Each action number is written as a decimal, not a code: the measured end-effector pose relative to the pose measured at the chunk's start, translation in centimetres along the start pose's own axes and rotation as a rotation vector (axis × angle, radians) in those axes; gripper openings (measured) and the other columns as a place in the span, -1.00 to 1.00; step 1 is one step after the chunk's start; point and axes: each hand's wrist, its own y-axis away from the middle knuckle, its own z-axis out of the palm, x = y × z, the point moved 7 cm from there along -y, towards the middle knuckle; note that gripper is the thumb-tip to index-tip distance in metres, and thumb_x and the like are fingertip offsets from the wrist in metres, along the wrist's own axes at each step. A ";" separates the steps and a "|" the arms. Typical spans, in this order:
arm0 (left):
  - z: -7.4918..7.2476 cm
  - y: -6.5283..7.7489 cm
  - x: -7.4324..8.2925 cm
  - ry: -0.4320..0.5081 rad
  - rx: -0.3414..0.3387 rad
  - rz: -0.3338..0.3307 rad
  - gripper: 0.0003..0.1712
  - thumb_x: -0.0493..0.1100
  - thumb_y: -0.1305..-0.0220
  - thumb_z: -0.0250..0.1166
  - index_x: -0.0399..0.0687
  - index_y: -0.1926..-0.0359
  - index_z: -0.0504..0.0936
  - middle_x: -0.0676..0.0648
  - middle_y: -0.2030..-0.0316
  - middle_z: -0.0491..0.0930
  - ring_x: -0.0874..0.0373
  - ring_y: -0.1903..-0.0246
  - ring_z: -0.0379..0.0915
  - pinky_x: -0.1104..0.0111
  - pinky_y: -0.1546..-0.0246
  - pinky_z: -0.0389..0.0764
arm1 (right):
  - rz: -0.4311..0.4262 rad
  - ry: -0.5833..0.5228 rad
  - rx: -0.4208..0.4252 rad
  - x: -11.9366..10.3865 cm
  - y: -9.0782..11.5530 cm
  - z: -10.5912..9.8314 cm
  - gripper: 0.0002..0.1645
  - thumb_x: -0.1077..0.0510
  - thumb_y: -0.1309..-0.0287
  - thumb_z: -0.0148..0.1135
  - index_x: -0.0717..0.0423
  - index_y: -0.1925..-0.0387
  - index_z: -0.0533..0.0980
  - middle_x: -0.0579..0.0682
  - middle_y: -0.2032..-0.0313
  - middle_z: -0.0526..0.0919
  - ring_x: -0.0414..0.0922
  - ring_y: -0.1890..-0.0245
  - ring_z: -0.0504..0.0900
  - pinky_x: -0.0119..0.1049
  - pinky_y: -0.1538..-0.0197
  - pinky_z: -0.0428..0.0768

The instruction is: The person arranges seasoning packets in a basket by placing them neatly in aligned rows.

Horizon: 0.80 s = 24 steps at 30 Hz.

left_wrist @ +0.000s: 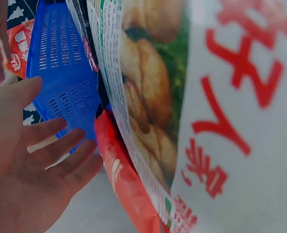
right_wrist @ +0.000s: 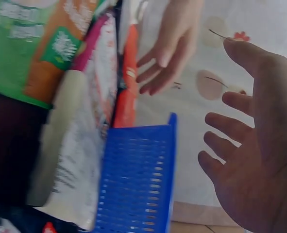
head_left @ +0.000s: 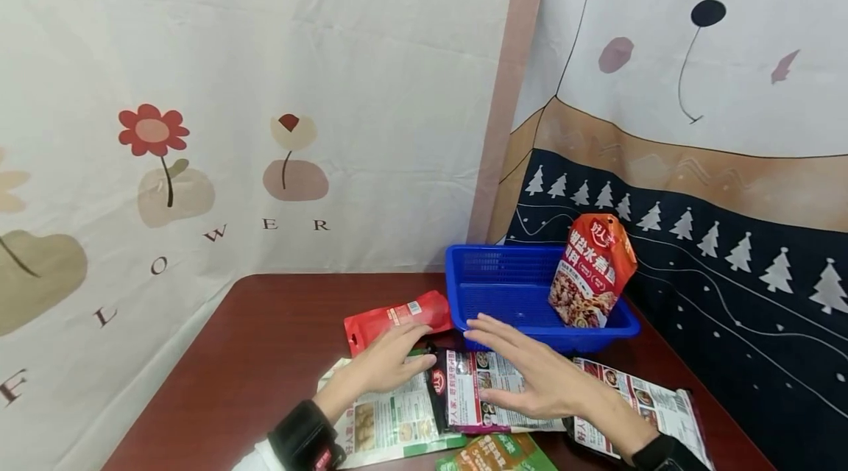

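Note:
My left hand [head_left: 389, 362] hovers with its fingers straight over several food packets, holding nothing. To its right, my right hand [head_left: 539, 377] is likewise spread out and holds nothing, above a black-and-magenta packet [head_left: 467, 390]. Beneath the left hand lies a white-and-green packet [head_left: 397, 419]. A red packet [head_left: 377, 324] lies beyond the left fingertips, against a blue basket [head_left: 497, 291]. One red seasoning pouch [head_left: 592, 272] stands in the basket's right end. The left wrist view shows the left palm [left_wrist: 36, 170] with fingers apart; the right wrist view shows the right hand [right_wrist: 264, 131] the same way.
A green-and-orange packet [head_left: 497, 454] lies at the near edge of the view. Another white-and-black packet [head_left: 652, 405] is under the right forearm. The brown table [head_left: 265, 353] meets a printed cloth [head_left: 371, 125] behind and another cloth [head_left: 729, 280] on the right.

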 end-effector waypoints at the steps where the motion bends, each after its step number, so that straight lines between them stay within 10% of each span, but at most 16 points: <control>1: 0.1 0.0 -0.1 0.011 0.001 -0.008 -0.25 0.13 -0.69 0.31 -0.19 -0.64 0.45 -0.31 -0.61 0.48 -0.32 -0.64 0.38 -0.35 -0.62 0.43 | 0.003 -0.002 -0.022 0.0 0.1 0.4 -0.05 -0.29 -0.49 0.45 -0.33 -0.75 0.29 -0.06 -0.77 0.31 0.17 -0.73 0.36 0.40 -0.49 0.61; 14: 1.2 -1.4 -0.8 0.056 -0.036 -0.025 -0.28 0.09 -0.62 0.38 -0.27 -0.55 0.53 -0.30 -0.29 0.78 -0.21 -0.32 0.73 -0.16 -0.37 0.72 | 0.000 0.078 -0.151 0.3 1.0 3.3 -0.12 -0.41 -0.54 0.34 -0.23 -0.70 0.39 -0.02 -0.72 0.40 0.11 -0.65 0.50 0.33 -0.42 0.69; 24: 1.6 -2.1 -1.3 0.337 0.024 -0.100 -0.34 -0.21 -0.45 0.54 -0.30 -0.48 0.57 -0.34 -0.17 0.75 -0.20 -0.13 0.80 -0.11 -0.21 0.82 | 0.134 0.006 -0.338 2.5 1.7 5.9 0.23 -0.57 -0.31 0.45 -0.19 -0.79 0.23 0.11 -0.77 0.29 0.38 -0.75 0.26 0.56 -0.60 0.37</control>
